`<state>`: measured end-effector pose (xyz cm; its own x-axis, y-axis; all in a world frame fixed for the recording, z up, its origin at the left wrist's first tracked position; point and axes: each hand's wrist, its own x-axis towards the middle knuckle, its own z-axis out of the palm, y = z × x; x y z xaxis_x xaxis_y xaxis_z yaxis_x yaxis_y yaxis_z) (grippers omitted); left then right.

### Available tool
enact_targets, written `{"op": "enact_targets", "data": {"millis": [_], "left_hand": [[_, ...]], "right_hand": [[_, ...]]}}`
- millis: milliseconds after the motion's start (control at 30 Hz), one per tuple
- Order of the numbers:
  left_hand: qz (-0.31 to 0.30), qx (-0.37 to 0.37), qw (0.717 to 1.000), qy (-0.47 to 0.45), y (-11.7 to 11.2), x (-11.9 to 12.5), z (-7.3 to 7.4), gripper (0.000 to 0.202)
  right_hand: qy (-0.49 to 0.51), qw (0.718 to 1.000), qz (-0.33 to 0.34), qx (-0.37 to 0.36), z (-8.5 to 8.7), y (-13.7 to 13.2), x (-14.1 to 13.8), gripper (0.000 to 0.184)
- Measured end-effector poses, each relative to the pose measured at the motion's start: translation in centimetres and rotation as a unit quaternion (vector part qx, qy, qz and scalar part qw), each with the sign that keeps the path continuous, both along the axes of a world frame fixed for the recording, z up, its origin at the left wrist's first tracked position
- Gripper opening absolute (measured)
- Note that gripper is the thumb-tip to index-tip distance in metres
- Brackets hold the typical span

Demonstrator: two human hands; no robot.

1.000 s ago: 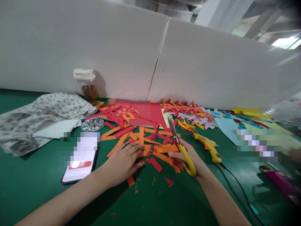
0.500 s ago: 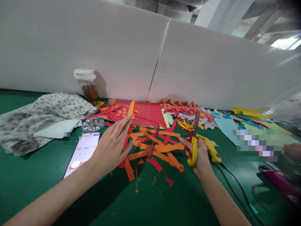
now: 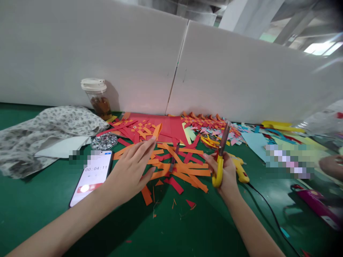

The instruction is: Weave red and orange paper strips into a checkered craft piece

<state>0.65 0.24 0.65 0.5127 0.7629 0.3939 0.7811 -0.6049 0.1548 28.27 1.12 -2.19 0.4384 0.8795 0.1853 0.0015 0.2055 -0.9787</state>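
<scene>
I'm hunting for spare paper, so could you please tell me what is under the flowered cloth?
A white sheet sticks out from under the flowered cloth at its near edge; whatever else lies beneath is covered.

Yellow-handled scissors: upright, steel blades together and tipped slightly right, yellow loops low in the right hand | orange and red paper strips: loose criss-crossed heap, flat on the green tabletop, just left of the scissors | orange strip: end raised at the heap's far-left edge
</scene>
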Motion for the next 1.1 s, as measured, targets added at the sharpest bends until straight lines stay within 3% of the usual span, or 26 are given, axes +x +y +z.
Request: {"op": "enact_targets", "data": {"millis": [100, 167, 300, 400, 500, 700, 867, 900, 967, 1033, 1100], "left_hand": [[-0.082, -0.116, 0.989, 0.029, -0.4, -0.2, 0.4, 0.046], [-0.151, -0.198, 0.968, 0.03, -0.8, -0.3, 0.8, 0.041], [-0.25, -0.351, 0.902, -0.004, -1.5, -0.4, 1.8, 0.032], [-0.3, -0.425, 0.854, -0.023, -1.8, -0.4, 2.5, 0.031], [-0.317, -0.445, 0.837, -0.031, -1.8, -0.5, 2.5, 0.035], [-0.242, -0.396, 0.886, -0.011, -1.8, -0.7, 1.8, 0.047], [-0.342, -0.451, 0.823, -0.049, -1.5, -0.6, 2.8, 0.028], [-0.333, -0.451, 0.826, -0.059, -1.4, -0.7, 3.0, 0.025], [-0.26, -0.415, 0.87, -0.058, -0.9, -0.8, 3.0, 0.021], [-0.13, -0.329, 0.935, -0.019, -0.3, -1.1, 2.5, 0.024], [0.016, -0.213, 0.975, 0.057, 0.4, -1.4, 1.6, 0.031]], "right_hand": [[-0.071, 0.997, 0.001, -0.022, -0.3, 0.0, 0.2, 0.039], [-0.127, 0.991, 0.004, -0.04, -0.5, 0.0, 0.3, 0.037], [-0.187, 0.98, 0.008, -0.072, -0.7, 0.0, 0.4, 0.041], [-0.251, 0.963, -0.01, -0.095, -0.9, 0.0, 0.3, 0.037], [-0.283, 0.953, -0.02, -0.105, -1.2, 0.0, 0.4, 0.032], [-0.335, 0.932, -0.069, -0.123, -1.1, 0.0, 0.7, 0.031], [-0.443, 0.878, -0.096, -0.154, -0.5, 0.0, 0.5, 0.028], [-0.462, 0.867, -0.095, -0.162, -0.4, 0.0, 0.5, 0.028], [-0.495, 0.845, -0.093, -0.177, -0.3, 0.0, 0.5, 0.027], [-0.52, 0.828, -0.092, -0.188, -0.4, 0.0, 0.6, 0.03], [-0.536, 0.819, -0.083, -0.189, -0.6, 0.1, 0.9, 0.037]]}}
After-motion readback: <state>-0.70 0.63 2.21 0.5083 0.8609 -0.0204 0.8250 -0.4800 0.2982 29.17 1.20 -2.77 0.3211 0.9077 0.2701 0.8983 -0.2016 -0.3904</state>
